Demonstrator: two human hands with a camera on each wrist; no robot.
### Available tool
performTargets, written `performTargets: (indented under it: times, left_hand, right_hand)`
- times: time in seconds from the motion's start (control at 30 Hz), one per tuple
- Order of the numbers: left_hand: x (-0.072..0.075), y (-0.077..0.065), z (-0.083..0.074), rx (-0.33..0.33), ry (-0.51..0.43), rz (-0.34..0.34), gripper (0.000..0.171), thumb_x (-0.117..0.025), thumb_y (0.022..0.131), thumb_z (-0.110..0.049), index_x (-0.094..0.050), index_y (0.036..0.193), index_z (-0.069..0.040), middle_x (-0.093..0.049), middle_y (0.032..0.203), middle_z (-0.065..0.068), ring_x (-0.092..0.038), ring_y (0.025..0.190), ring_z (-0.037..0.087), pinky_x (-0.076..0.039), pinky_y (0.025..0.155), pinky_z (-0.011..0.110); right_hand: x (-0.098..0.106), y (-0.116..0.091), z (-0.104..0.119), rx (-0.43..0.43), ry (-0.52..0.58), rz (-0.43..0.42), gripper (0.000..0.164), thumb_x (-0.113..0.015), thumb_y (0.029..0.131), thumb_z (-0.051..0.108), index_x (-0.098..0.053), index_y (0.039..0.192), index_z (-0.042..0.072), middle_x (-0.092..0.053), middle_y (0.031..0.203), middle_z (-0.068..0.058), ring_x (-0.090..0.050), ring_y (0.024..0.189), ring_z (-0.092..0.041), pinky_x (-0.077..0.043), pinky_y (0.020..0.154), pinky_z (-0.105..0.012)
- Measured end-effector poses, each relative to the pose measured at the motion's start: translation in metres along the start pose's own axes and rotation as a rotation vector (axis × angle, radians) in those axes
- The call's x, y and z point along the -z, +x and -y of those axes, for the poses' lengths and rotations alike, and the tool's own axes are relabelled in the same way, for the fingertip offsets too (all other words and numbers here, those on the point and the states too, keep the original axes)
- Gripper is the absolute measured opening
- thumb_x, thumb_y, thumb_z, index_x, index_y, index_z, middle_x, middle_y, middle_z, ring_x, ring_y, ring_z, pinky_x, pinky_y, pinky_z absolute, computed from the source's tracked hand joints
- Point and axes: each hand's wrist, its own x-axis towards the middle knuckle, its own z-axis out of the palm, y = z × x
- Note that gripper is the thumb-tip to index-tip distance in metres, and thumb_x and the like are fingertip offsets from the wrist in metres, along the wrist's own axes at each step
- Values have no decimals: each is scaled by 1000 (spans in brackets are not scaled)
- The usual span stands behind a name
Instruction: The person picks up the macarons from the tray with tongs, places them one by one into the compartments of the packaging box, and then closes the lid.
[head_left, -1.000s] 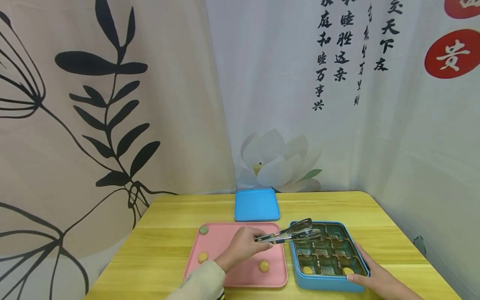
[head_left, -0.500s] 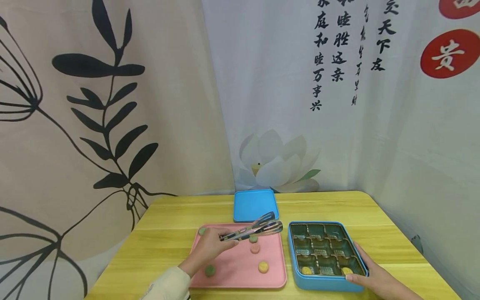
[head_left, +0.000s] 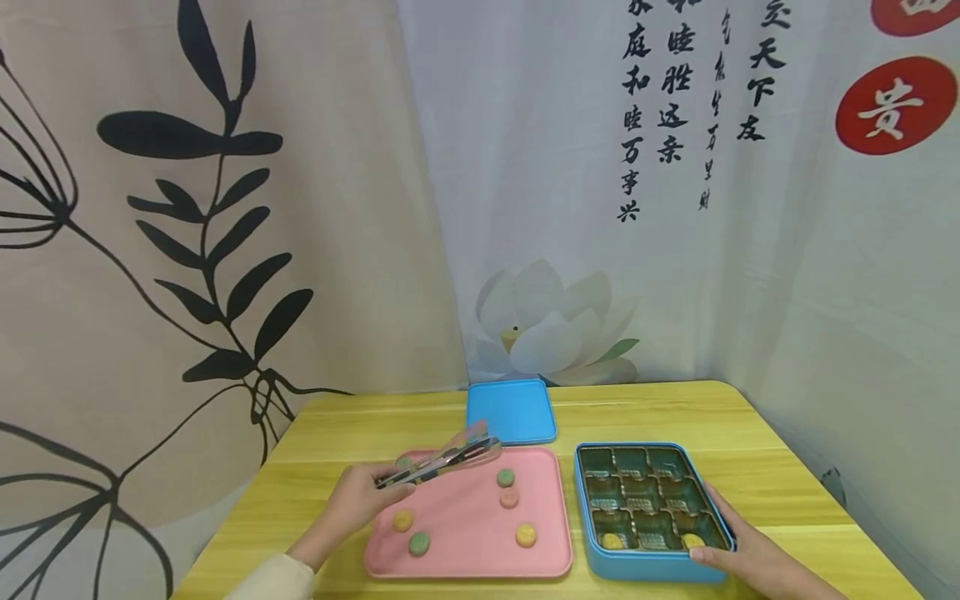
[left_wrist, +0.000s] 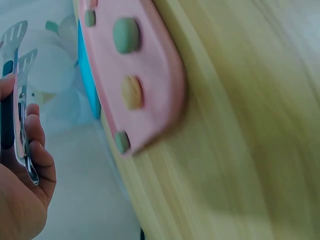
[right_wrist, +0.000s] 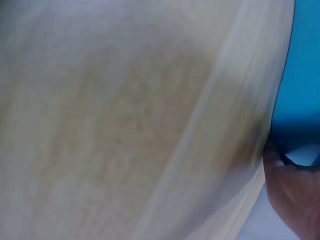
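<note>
My left hand (head_left: 358,506) holds metal tongs (head_left: 442,460) over the left side of the pink tray (head_left: 468,565). The tips of the tongs stand apart with nothing between them, as the left wrist view also shows. On the tray lie macarons: a yellow macaron (head_left: 402,520) and a green macaron (head_left: 419,544) at the near left, others farther right, and one partly hidden behind the tongs. My right hand (head_left: 744,546) grips the right side of the blue box (head_left: 652,568), thumb over its near corner. Two yellow macarons (head_left: 612,542) sit in the box's near row of compartments.
Behind the pink tray lies a flat blue lid-like tray (head_left: 512,412). Everything stands on a yellow wood-grain table (head_left: 330,433). A printed curtain (head_left: 360,208) hangs along its far edge. A strip of table separates the pink tray from the box.
My left hand has moved left with the tongs, from near the box's left edge to the tray's left side, uncovering several macarons. The right hand keeps its place on the box.
</note>
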Motion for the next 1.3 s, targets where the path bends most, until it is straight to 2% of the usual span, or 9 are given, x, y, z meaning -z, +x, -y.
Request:
performTargets:
  times: [0.17,0.4,0.63,0.83,1.07,1.3]
  left_hand:
    - [14,-11,15,62,33,-12,27,-82,81,-34,-76,99,-14,-68,82,-5,-53,67,13,-43,56,24]
    - [32,-29,35,122,67,-15,27,-82,80,-33,-77,98,-14,-65,79,-4,-50,65,13,-41,54,24]
    - [46,-49,52,217,106,-44,26,-83,80,-30,-77,98,-13,-64,77,-3,-46,62,15,-37,52,25]
    - [53,-66,67,282,120,-64,22,-83,78,-29,-76,92,-13,-57,69,-2,-43,56,13,-36,50,25]
    - [58,-78,79,359,117,-47,40,-86,75,-34,-76,99,-2,-70,88,5,-50,69,17,-41,57,28]
    - [57,-91,85,418,105,-34,39,-86,74,-34,-77,96,-4,-64,75,1,-46,61,17,-35,53,27]
  right_hand:
    - [0,0,0,11,20,16,98,-60,100,33,15,155,4,14,154,-39,5,133,-66,-25,92,-79]
    - [0,0,1,-4,-36,-9,98,-61,99,37,12,156,3,9,153,-41,-7,132,-68,-33,89,-75]
    - [1,-1,1,6,-25,5,97,-59,100,35,14,156,4,9,153,-40,-6,134,-66,-32,91,-75]
    - [1,-2,3,1,-34,-4,98,-60,99,35,14,156,5,9,153,-40,-8,132,-67,-33,89,-74]
    - [1,-1,1,-2,-39,-10,99,-60,99,37,14,156,5,9,153,-41,-11,132,-68,-35,89,-73]
    - [1,0,2,-3,-49,-11,99,-60,99,37,14,156,5,9,152,-42,-11,131,-69,-36,88,-74]
